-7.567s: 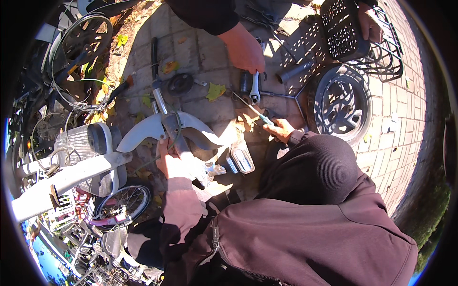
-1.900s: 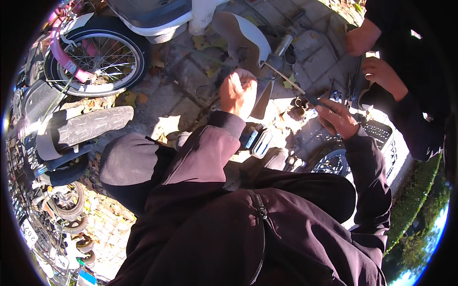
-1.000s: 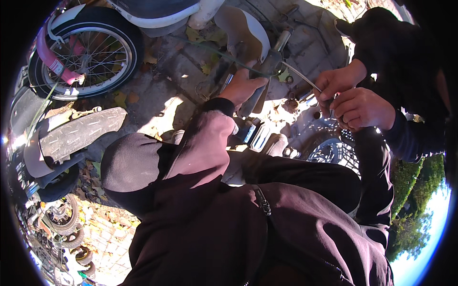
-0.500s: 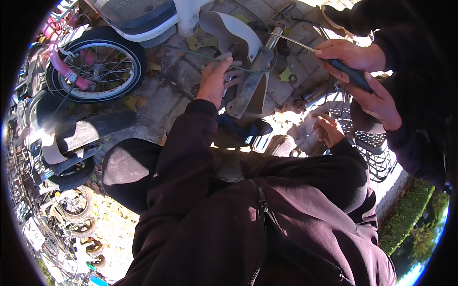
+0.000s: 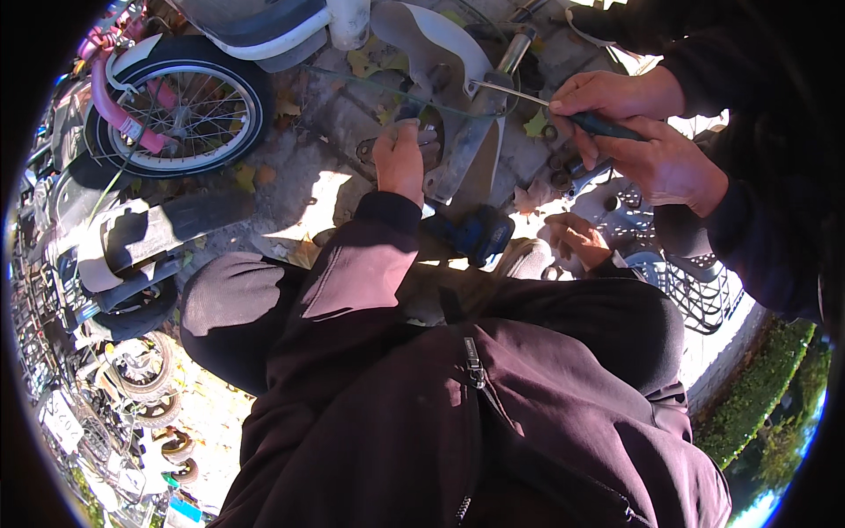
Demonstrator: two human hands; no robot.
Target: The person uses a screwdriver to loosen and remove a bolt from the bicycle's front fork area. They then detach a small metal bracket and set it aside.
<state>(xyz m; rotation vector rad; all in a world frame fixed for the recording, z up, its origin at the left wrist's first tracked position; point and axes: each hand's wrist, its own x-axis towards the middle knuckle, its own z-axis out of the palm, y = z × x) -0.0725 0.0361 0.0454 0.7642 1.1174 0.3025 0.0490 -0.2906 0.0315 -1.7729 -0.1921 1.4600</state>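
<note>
My left hand (image 5: 400, 163) is down near the paving beside a scooter-like front fork (image 5: 462, 163). Its fingers are curled and partly in shadow; a small dark thing shows by the thumb, too unclear to name. A pale curved mudguard (image 5: 444, 44) sits against the fork. A co-worker's two hands (image 5: 647, 132) hold a screwdriver (image 5: 612, 127) with a dark teal handle, its tip at the mudguard's lower end. My right hand (image 5: 579, 239) hangs by my right knee, fingers loosely apart, with nothing visible in it. A thin green cable (image 5: 378, 91) crosses in front of the mudguard.
A spoked wheel (image 5: 180, 110) with a pink frame stands at the left, near a loose dark mudguard (image 5: 176, 224). A dark blue object (image 5: 484, 236) lies by my shoe (image 5: 526, 260). Metal rings (image 5: 559, 176) and a wire basket (image 5: 704, 286) are at the right.
My left hand has moved down from the cable, its spread fingers now curled. The co-worker's screwdriver has shifted left and down to the mudguard's end. My right hand has moved slightly left.
</note>
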